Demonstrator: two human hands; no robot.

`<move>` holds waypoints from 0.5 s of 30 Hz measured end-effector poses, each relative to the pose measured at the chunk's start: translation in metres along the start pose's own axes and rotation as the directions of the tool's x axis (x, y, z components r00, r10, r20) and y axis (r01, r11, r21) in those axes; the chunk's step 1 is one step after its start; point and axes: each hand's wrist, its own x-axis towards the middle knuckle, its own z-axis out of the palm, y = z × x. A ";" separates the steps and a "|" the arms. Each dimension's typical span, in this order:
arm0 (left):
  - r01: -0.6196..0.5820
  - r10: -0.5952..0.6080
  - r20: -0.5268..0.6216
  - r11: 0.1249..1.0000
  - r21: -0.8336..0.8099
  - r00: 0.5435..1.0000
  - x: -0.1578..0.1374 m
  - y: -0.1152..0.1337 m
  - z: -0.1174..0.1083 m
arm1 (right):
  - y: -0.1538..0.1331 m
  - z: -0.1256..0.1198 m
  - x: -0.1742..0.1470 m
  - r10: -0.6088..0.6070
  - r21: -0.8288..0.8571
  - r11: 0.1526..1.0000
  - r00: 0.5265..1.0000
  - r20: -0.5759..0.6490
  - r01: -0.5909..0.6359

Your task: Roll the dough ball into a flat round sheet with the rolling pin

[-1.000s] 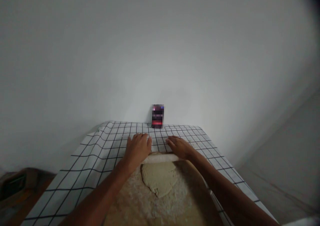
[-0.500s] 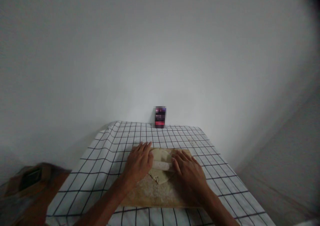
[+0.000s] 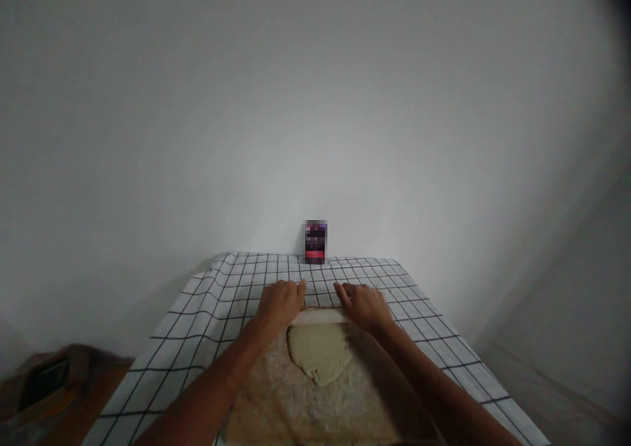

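Note:
A flat sheet of dough lies on a floured wooden board, its near edge ragged. Across the far end of the dough runs a pale rolling pin. My left hand bears on the pin's left part, fingers curled over the far side and thumb pointing up and inward. On the right part rests my right hand, its fingers bent likewise. The hands cover both ends of the pin, and most fingertips are hidden.
A black-and-white checked cloth covers the table under the board. Against the white wall at the back stands a small dark, pixelated object. At lower left, below the table, is a brown box.
Both hands have pushed the rolling pin away from me, from mid-dough to its far edge. More of the dough now shows on the near side. The camera view has tilted slightly upward.

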 end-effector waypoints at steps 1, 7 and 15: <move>0.022 -0.022 0.017 1.000 -0.003 1.000 0.009 -0.002 0.002 | 0.001 0.001 0.010 0.006 -0.014 1.000 1.000 0.022 -0.006; 0.119 -0.119 0.103 0.993 0.007 0.988 0.042 -0.010 0.011 | 0.007 0.011 0.047 -0.061 -0.036 0.997 0.987 0.149 0.067; 0.156 -0.158 0.116 0.987 0.023 0.981 0.041 -0.008 0.014 | 0.016 0.017 0.024 -0.155 -0.100 0.980 0.975 0.159 0.172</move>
